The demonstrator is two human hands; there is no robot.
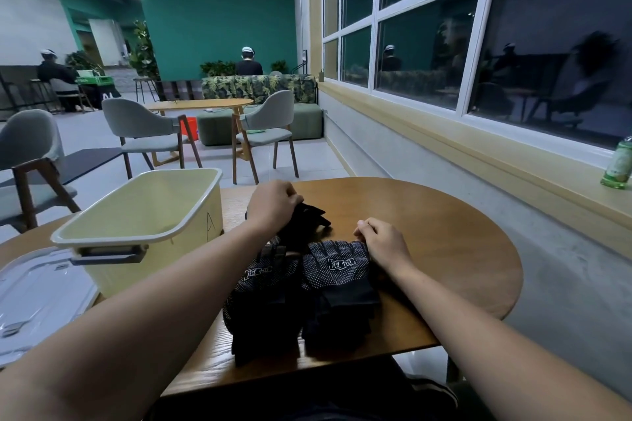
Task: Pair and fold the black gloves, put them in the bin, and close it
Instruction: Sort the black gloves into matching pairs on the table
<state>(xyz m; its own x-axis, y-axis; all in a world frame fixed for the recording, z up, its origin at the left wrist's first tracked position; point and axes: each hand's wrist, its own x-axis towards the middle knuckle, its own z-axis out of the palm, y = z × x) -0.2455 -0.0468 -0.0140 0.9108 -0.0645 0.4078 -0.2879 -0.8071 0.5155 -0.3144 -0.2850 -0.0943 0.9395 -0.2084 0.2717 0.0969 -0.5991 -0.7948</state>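
Gloves (273, 301) heaped on counter (444, 249), right of open bin (171, 263). Left hand (273, 203) fingers clench far glove (309, 219); right hand (384, 244) fingers pinch dotted glove (338, 270) edge. Best: lift far glove clear, match cuffs, then fold.

Green bottle (619, 164) upright on windowsill (547, 167); grey chair (273, 109) near leaf-print sofa (260, 87).

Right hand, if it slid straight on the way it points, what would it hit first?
Probably the bunched black glove that the left hand grips, just past the right hand, which pinches the dotted glove at its edge; depth is unclear.
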